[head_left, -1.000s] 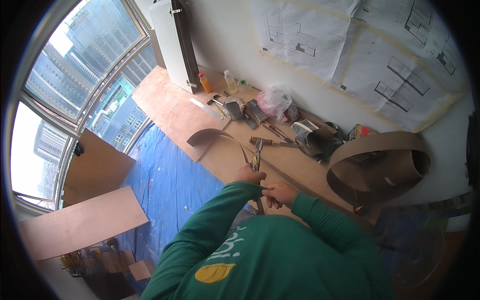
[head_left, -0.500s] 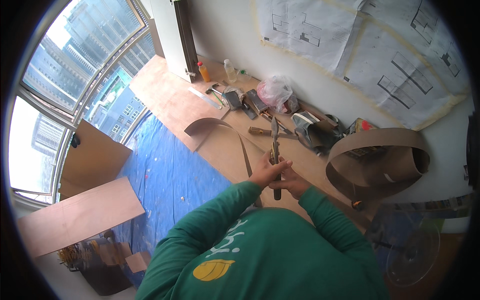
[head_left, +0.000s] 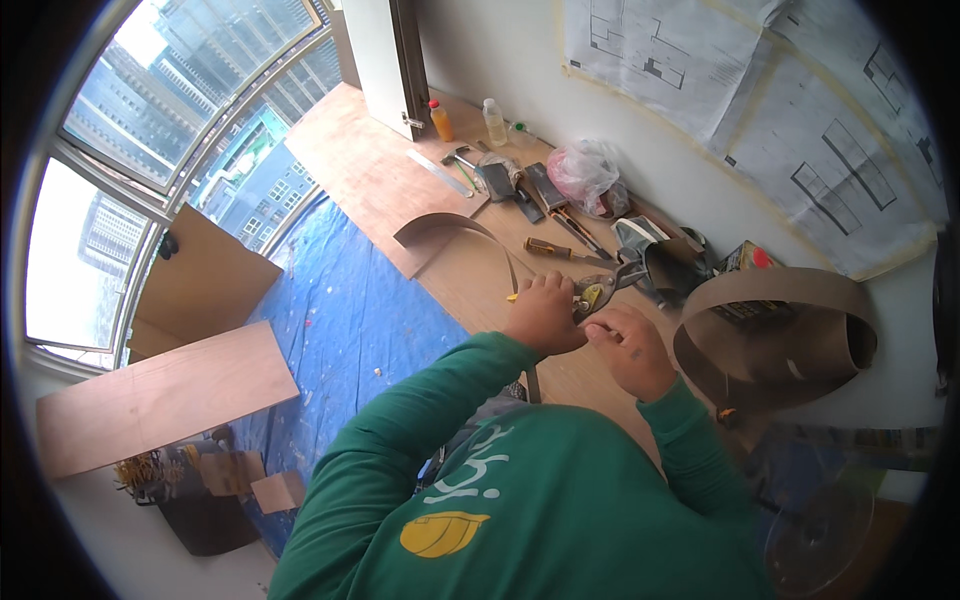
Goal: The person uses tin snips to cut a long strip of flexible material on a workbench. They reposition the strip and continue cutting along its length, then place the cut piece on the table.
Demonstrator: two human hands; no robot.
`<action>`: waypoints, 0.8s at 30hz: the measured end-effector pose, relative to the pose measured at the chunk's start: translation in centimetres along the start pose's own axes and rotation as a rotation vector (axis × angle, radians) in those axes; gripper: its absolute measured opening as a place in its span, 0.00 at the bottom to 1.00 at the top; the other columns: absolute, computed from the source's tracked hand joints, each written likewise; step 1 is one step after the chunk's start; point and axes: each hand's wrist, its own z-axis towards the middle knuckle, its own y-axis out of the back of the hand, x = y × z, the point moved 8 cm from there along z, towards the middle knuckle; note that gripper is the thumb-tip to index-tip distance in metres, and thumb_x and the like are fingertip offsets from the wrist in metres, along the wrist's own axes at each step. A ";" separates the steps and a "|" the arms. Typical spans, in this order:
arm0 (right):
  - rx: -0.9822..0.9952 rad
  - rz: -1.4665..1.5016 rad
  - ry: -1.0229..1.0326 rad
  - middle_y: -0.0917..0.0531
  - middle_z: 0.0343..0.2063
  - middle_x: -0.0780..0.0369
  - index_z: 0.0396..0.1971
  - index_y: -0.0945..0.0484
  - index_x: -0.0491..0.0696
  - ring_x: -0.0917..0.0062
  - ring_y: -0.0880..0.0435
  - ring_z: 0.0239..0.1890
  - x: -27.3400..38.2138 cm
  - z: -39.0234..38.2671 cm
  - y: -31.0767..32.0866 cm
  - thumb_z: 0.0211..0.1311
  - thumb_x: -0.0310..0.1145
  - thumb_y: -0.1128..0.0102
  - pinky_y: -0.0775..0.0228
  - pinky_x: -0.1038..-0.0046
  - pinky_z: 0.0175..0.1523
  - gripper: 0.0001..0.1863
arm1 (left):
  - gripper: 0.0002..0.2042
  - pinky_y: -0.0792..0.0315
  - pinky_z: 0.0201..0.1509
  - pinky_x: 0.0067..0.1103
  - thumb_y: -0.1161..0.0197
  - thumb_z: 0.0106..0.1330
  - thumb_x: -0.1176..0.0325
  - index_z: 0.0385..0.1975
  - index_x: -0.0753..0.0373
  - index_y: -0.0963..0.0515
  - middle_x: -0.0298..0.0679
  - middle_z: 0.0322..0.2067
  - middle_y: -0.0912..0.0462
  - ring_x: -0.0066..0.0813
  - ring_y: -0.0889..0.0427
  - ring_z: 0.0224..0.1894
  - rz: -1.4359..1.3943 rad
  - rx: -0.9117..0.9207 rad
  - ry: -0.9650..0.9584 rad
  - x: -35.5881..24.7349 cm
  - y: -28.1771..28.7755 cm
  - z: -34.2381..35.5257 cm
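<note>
My left hand is wrapped around a pair of metal snips with yellow on them, the jaws pointing right. Just to its right, my right hand has its fingers curled with the thumb pressed in; I cannot make out what, if anything, they hold. A long, thin brown strip arches over the plywood board and runs down behind my left hand toward my body. A chisel-like tool with a wooden handle lies beyond the snips. Both forearms are in green sleeves.
Right: a large coiled brown band. Along the wall: bottles, a plastic bag, trowels, a dark bag. Left: blue tarp, plywood plank, leaning board, bucket, windows.
The snips, upright half a second ago, have swung to point right. My right hand has moved right, from beneath my left hand to beside it. The whole view has shifted.
</note>
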 end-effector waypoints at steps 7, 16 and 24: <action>-0.173 -0.286 0.553 0.17 0.37 0.52 0.36 0.17 0.42 0.54 0.18 0.38 6.2 0.6 -5.8 0.66 0.28 0.37 0.25 0.56 0.47 0.05 | 0.13 0.31 0.55 0.38 0.34 0.63 0.61 0.44 0.59 0.19 0.41 0.46 0.19 0.39 0.20 0.52 0.383 0.062 -0.151 -0.7 -9.0 1.7; -0.061 -0.090 -0.262 0.17 0.28 0.53 0.27 0.23 0.41 0.63 0.16 0.33 -6.3 3.5 -2.7 0.61 0.28 0.41 0.24 0.62 0.42 0.06 | 0.28 0.34 0.69 0.41 0.31 0.50 0.57 0.53 0.64 0.19 0.51 0.52 0.19 0.50 0.22 0.60 0.254 0.410 -0.073 -0.2 -9.8 -0.4; -0.029 0.442 -0.531 0.14 0.42 0.55 0.49 0.21 0.40 0.64 0.15 0.46 -15.4 -4.3 -4.9 0.69 0.41 0.30 0.22 0.60 0.52 0.21 | 0.38 0.20 0.55 0.37 0.26 0.49 0.36 0.41 0.72 0.17 0.59 0.47 0.15 0.47 0.13 0.51 -0.325 0.429 0.492 6.4 -8.5 -0.2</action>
